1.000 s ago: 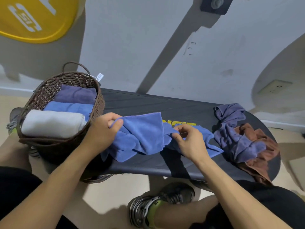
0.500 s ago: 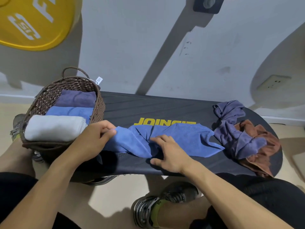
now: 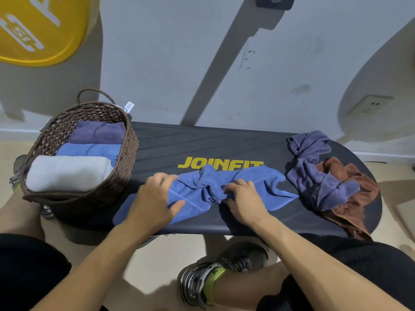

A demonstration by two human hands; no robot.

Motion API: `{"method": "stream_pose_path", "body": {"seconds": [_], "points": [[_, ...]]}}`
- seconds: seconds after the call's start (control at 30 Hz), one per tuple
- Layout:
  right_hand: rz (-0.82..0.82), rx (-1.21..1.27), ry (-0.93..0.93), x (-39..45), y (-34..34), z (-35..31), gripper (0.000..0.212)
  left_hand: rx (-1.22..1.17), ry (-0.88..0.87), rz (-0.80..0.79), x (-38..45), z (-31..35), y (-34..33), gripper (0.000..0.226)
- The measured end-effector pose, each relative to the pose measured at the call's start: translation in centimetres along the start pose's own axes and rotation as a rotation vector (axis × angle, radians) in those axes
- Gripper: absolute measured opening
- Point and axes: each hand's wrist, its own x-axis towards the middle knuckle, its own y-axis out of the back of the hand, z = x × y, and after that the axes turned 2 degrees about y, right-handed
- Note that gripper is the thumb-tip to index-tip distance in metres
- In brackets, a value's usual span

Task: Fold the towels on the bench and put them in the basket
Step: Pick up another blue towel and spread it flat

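A crumpled blue microfibre towel (image 3: 226, 189) lies on the black padded bench (image 3: 202, 142), beside the brown wicker basket (image 3: 125, 153). Left hand (image 3: 155, 198) pins its edge flat; right hand (image 3: 243, 198) apparently pinches the bunched middle, probably for spreading before folding.

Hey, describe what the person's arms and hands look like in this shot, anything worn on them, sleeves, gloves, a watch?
Both forearms are bare up to the frame edge: no sleeves show. The left hand and right hand wear no gloves, and no rings, watch or wristband are visible on the sides that show. No markings can be seen on either arm.
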Motion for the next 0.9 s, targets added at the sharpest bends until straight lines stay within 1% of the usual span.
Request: {"method": "stream_pose_path", "body": {"seconds": [0.03,0.07,0.1,0.13,0.17,0.2,0.23,0.27,0.3,0.33,0.37,0.4,0.43,0.47,0.5,0.57,0.6,0.73,0.8,0.9], "points": [[-0.014,0.054,0.036,-0.2,0.1,-0.4,0.018,-0.031,-0.103,-0.008,0.0,0.5,-0.8,0.062],[-0.046,0.125,0.082,-0.4,0.2,-0.7,0.012,-0.055,-0.175,-0.05,-0.1,0.9,-1.6,0.063],[-0.104,0.193,0.125,-0.6,0.5,-0.9,0.01,-0.063,-0.214,-0.096,-0.2,1.1,-2.2,0.058],[-0.183,0.256,0.153,-0.7,0.9,-1.0,0.01,-0.05,-0.231,-0.117,-0.3,1.2,-2.7,0.048],[-0.249,0.316,0.149,-0.9,1.5,-0.9,0.01,-0.025,-0.237,-0.101,-0.3,1.1,-3.1,0.036],[-0.24,0.368,0.121,-0.7,2.0,-0.6,0.011,-0.001,-0.23,-0.074,-0.2,1.1,-3.2,0.026],[-0.146,0.384,0.075,-0.4,2.6,-0.1,0.015,0.015,-0.213,-0.05,-0.1,1.0,-3.1,0.019],[-0.004,0.341,0.004,0.0,3.2,0.6,0.022,0.028,-0.195,-0.036,0.1,1.0,-3.0,0.016],[0.118,0.25,-0.099,0.3,3.8,1.5,0.034,0.045,-0.175,-0.038,0.3,0.9,-2.9,0.015],[0.168,0.151,-0.226,0.5,4.2,2.4,0.048,0.063,-0.144,-0.053,0.4,0.7,-2.7,0.012],[0.138,0.06,-0.353,0.6,4.6,3.3,0.064,0.076,-0.103,-0.095,0.6,0.5,-2.5,0.008],[0.052,-0.025,-0.451,0.6,4.8,4.1,0.078,0.073,-0.062,-0.14,0.7,0.3,-2.4,0.006],[-0.04,-0.081,-0.516,0.6,4.8,4.6,0.087,0.054,-0.04,-0.167,0.7,0.1,-2.3,0.005],[-0.094,-0.092,-0.554,0.5,4.6,5.1,0.088,0.027,-0.025,-0.188,0.7,0.1,-2.2,0.006],[-0.105,-0.063,-0.57,0.7,4.4,5.4,0.082,0.005,-0.011,-0.206,0.7,0.2,-2.0,0.006],[-0.067,0.038,-0.541,0.9,4.4,5.5,0.052,-0.025,0.008,-0.243,0.6,0.4,-1.6,0.007],[-0.045,0.092,-0.506,1.1,4.5,5.4,0.042,-0.033,0.016,-0.258,0.6,0.5,-1.4,0.008],[0.09,0.408,-0.293,1.3,5.6,4.6,0.028,-0.041,0.014,-0.312,0.3,0.8,-0.8,0.008],[0.122,0.619,-0.199,1.0,6.6,3.6,0.028,-0.076,0.051,-0.34,0.2,1.1,-0.4,0.009],[0.14,0.855,-0.112,0.4,7.9,2.1,0.041,-0.121,0.127,-0.444,-0.1,1.6,0.0,0.011]]}}
